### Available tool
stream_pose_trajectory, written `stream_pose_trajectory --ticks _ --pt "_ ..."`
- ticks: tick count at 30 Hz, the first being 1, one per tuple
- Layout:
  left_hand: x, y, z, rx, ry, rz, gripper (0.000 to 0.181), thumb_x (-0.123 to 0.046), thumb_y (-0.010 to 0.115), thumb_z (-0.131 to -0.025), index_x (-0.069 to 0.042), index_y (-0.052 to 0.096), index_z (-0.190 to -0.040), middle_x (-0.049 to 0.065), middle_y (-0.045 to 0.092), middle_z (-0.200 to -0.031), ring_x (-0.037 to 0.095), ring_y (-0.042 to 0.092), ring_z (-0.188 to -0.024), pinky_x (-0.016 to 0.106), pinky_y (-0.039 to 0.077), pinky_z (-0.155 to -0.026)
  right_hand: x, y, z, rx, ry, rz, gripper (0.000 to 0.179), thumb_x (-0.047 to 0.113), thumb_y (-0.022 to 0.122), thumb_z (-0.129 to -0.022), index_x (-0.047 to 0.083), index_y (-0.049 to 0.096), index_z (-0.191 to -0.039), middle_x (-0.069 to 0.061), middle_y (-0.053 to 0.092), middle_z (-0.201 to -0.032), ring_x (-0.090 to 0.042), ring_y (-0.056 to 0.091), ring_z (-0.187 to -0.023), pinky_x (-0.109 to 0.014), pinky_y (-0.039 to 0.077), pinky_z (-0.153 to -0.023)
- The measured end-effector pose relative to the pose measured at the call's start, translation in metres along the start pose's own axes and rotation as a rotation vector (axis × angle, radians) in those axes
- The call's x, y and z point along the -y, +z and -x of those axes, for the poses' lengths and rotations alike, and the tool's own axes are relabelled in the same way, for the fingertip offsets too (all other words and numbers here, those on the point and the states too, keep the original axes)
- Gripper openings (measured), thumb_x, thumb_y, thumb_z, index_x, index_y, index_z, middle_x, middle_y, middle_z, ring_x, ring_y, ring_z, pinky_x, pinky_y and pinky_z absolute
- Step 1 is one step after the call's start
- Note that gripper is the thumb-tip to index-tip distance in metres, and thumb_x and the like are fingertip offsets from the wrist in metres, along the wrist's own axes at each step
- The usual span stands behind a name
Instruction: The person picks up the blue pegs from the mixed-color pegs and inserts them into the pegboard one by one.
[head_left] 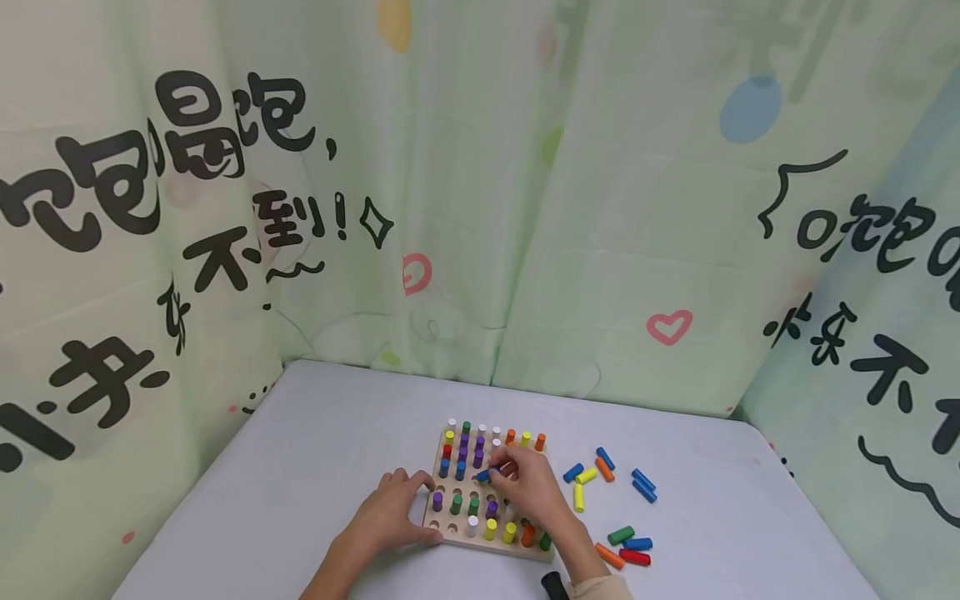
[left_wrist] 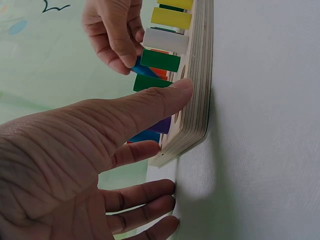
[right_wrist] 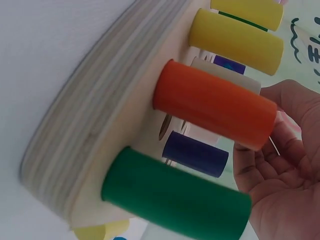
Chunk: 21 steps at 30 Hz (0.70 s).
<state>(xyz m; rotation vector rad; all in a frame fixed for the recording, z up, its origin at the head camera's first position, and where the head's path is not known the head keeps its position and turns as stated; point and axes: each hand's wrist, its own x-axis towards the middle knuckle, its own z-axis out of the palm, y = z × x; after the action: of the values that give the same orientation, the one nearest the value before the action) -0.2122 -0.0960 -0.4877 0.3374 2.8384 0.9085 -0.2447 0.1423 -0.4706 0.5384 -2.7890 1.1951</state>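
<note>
A wooden pegboard [head_left: 525,550] with rows of coloured pegs stands on the table. My left hand [head_left: 386,510] holds it at the near left corner, thumb and index finger set against its edge. The other left fingers [left_wrist: 145,202] extend beside the board. My right hand [head_left: 528,483] pinches a blue peg [head_left: 482,476] between thumb and fingertips. In the left wrist view this blue peg [left_wrist: 145,68] is tilted, its lower end hidden behind a green peg [left_wrist: 160,60]. The right wrist view shows an orange peg [right_wrist: 215,105] and a green peg [right_wrist: 175,195] upright in the board, partly covering the right hand.
Right of the board lie loose pegs, among them a yellow peg [head_left: 578,498], a red peg [head_left: 635,557] and a blue peg [head_left: 643,491]. A black object [head_left: 553,585] is by the right forearm. A printed curtain [head_left: 600,250] hangs behind the white table [head_left: 315,442].
</note>
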Motion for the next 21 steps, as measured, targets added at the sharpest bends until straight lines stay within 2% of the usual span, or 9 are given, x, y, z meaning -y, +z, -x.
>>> stream_pose_trajectory --ticks 4,12,21 --pt "0.0007 -0.0007 -0.0005 0.004 -0.001 0.001 0.061 -0.038 0.095 -0.069 -0.017 0.064 -0.117 0.01 0.056 -0.104 0.027 0.05 -0.096 0.055 0.053 -0.085 0.0009 0.0027 -0.0039 0.008 -0.02 0.021 0.01 0.003 0.072 -0.092 0.005 0.07 -0.101 -0.002 0.068 -0.095 -0.015 0.062 -0.084 -0.021 0.052 -0.072" --pt "0.0003 -0.0005 -0.0016 0.012 -0.009 -0.009 0.061 -0.04 0.094 -0.07 -0.018 0.064 -0.118 0.009 0.056 -0.104 0.027 0.049 -0.096 0.054 0.053 -0.086 0.0038 0.0043 -0.0061 0.024 -0.006 0.05 0.011 0.007 0.074 -0.092 0.005 0.07 -0.102 -0.001 0.066 -0.094 -0.014 0.059 -0.082 -0.021 0.052 -0.071" --pt "-0.0005 -0.0011 -0.0011 0.011 -0.009 -0.009 0.061 -0.039 0.094 -0.07 -0.018 0.064 -0.118 0.01 0.056 -0.104 0.027 0.049 -0.096 0.054 0.053 -0.086 0.0058 0.0062 -0.0067 0.009 -0.022 -0.001 0.015 0.005 0.075 -0.091 0.001 0.07 -0.105 -0.004 0.068 -0.095 -0.014 0.061 -0.08 -0.019 0.053 -0.07"
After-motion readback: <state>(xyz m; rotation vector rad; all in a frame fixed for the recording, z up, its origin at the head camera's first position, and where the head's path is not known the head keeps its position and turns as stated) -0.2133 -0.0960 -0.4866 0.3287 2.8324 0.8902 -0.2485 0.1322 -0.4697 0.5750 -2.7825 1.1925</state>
